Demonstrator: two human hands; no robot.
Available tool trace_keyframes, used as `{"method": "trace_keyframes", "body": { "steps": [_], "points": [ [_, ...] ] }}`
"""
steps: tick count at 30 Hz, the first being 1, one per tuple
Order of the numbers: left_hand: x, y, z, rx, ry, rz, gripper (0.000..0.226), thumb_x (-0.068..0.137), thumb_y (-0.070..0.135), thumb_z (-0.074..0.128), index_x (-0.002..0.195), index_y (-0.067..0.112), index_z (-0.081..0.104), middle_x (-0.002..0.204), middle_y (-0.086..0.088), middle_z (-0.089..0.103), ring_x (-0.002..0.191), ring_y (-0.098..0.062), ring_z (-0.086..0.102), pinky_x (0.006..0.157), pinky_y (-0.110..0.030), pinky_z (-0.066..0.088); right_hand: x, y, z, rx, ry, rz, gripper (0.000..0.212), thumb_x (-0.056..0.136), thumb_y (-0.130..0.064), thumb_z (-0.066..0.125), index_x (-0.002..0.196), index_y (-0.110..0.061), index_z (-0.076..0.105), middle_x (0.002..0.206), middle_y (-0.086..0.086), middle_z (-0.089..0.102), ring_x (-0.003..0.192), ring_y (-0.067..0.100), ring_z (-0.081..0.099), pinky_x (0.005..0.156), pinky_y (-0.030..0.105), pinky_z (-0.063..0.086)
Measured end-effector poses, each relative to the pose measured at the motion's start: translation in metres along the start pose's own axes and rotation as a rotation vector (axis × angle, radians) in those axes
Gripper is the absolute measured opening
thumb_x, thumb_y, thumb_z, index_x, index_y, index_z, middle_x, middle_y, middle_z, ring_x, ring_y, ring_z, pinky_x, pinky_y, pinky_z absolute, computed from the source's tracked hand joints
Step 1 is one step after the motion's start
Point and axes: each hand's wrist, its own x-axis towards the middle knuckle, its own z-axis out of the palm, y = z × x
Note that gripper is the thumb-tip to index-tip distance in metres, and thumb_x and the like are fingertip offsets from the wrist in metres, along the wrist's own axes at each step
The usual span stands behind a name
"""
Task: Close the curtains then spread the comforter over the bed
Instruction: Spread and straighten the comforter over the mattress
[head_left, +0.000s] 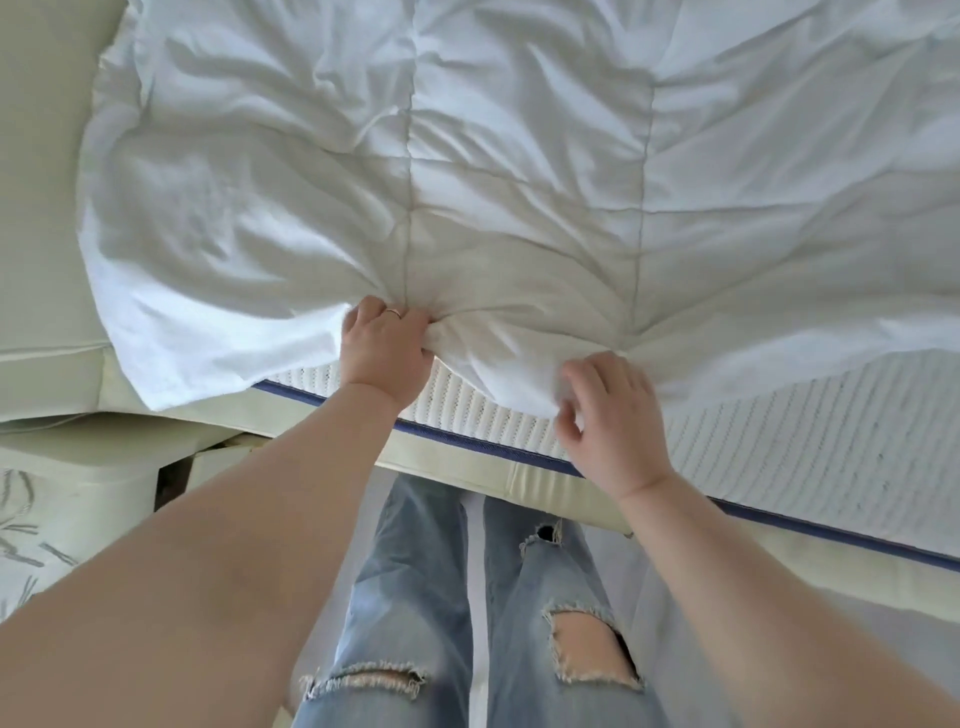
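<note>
I stand at the side of the mattress (779, 452), my ripped jeans (467, 597) just clear of its blue-piped edge (467, 441). The white comforter (467, 156) lies crumpled across the mattress, covering nearly all of its top. Its near hem stops short of the piped edge, so a strip of ribbed mattress fabric shows bare between the hem and the piping, widening away from my right hand.

My left hand (387, 351) is clenched on the comforter's hem, a bunch of fabric gathered in the fist where a stitched seam runs down to it, and creases fan out from that grip. There is a ring (393, 312) on one finger. My right hand (608, 415) sits further along the same hem, its fingers curled at the edge of the fabric. The fingertips are blurred, so I cannot tell whether they have hold of the cloth or only brush it.

Beyond my left hand, one corner of the comforter hangs off the end of the mattress and drapes over a pale cream padded frame (47, 208) that bounds that end. Below it, near my left forearm, lies a cream cushion with a grey leaf print (31, 535). Between the mattress and my legs there is pale floor (675, 649), where I have room to step.
</note>
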Motion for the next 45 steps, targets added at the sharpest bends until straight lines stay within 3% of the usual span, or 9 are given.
{"method": "trace_keyframes", "body": {
  "steps": [6,10,14,23,27,32,36,42,45],
  "points": [
    [-0.034,-0.028,0.005,-0.066,-0.382,0.042,0.028,0.093,0.028,0.045,0.112,0.022,0.063,0.092,-0.005,0.061,0.098,-0.031,0.055,0.086,-0.035,0.042,0.010,-0.017,0.028,-0.258,-0.379,0.041,0.097,0.061,-0.036,0.080,0.146,-0.014,0.040,0.136,0.016,0.045,0.125,0.041,0.043,0.113,0.055,0.028],
    [-0.054,-0.038,0.018,-0.334,-0.329,0.042,0.038,0.093,0.029,0.051,0.129,0.021,0.057,0.130,-0.002,0.054,0.120,-0.028,0.047,0.102,-0.040,0.041,0.049,-0.017,0.032,-0.432,-0.426,-0.016,0.069,0.059,-0.013,0.082,0.123,-0.012,0.056,0.106,0.012,0.060,0.098,0.035,0.058,0.088,0.045,0.045],
    [-0.068,-0.054,0.009,-0.531,-0.119,-0.094,0.033,0.089,0.012,0.049,0.119,0.018,0.062,0.126,0.000,0.046,0.086,-0.027,0.058,0.074,-0.035,0.048,0.060,-0.049,0.031,-0.438,-0.908,0.131,0.044,0.084,-0.021,0.068,0.126,-0.022,0.056,0.112,0.001,0.067,0.104,0.027,0.065,0.076,0.033,0.047],
    [-0.046,-0.168,-0.032,-0.777,0.421,-1.020,0.041,0.091,0.021,0.050,0.131,0.021,0.043,0.142,-0.006,0.033,0.093,-0.029,0.056,0.077,-0.042,0.049,0.057,-0.073,0.047,-0.595,-1.291,0.275,0.047,0.085,-0.024,0.068,0.131,-0.025,0.059,0.122,-0.005,0.065,0.109,0.022,0.064,0.086,0.032,0.052],
    [-0.019,-0.223,-0.048,-1.206,0.001,-1.451,0.074,0.072,0.054,0.069,0.135,0.026,0.043,0.108,-0.007,0.057,0.069,-0.026,0.062,0.076,-0.037,0.058,0.075,-0.077,0.053,-0.669,-1.409,0.325,0.050,0.081,-0.025,0.070,0.130,-0.021,0.060,0.125,0.000,0.062,0.110,0.024,0.063,0.098,0.037,0.053],
    [0.000,-0.243,-0.055,-1.498,-0.193,-1.272,0.013,0.098,0.020,0.054,0.107,0.011,0.058,0.077,-0.005,0.060,0.039,-0.012,0.053,0.039,-0.023,0.053,0.071,-0.090,0.051,-0.718,-1.385,0.308,0.052,0.087,-0.026,0.067,0.137,-0.022,0.054,0.135,0.000,0.057,0.123,0.025,0.057,0.104,0.037,0.047],
    [0.020,-0.277,-0.050,-1.407,0.290,-1.251,0.033,0.086,0.014,0.046,0.119,0.017,0.052,0.104,-0.009,0.064,0.083,-0.033,0.069,0.075,-0.041,0.060,0.037,-0.084,0.047,-0.663,-1.291,0.240,0.041,0.092,-0.025,0.057,0.133,-0.024,0.057,0.123,-0.004,0.062,0.112,0.020,0.061,0.097,0.035,0.050],
    [0.025,-0.249,-0.028,-0.735,-0.132,-0.914,0.083,0.094,0.032,0.056,0.151,-0.003,0.006,0.154,-0.015,0.028,0.141,-0.030,0.030,0.108,-0.039,0.032,0.000,-0.093,0.062,-0.635,-0.966,0.310,0.035,0.098,-0.020,0.040,0.132,-0.014,0.046,0.132,0.008,0.053,0.120,0.029,0.052,0.095,0.041,0.047],
    [0.026,-0.231,-0.023,-0.720,-0.034,-1.000,0.083,0.094,0.028,0.050,0.153,0.001,-0.003,0.156,-0.019,0.024,0.142,-0.034,0.028,0.114,-0.044,0.031,-0.002,-0.090,0.073,-0.642,-0.878,0.387,0.035,0.101,-0.024,0.033,0.129,-0.012,0.049,0.130,0.010,0.055,0.119,0.032,0.053,0.097,0.042,0.046]
  ]
}}
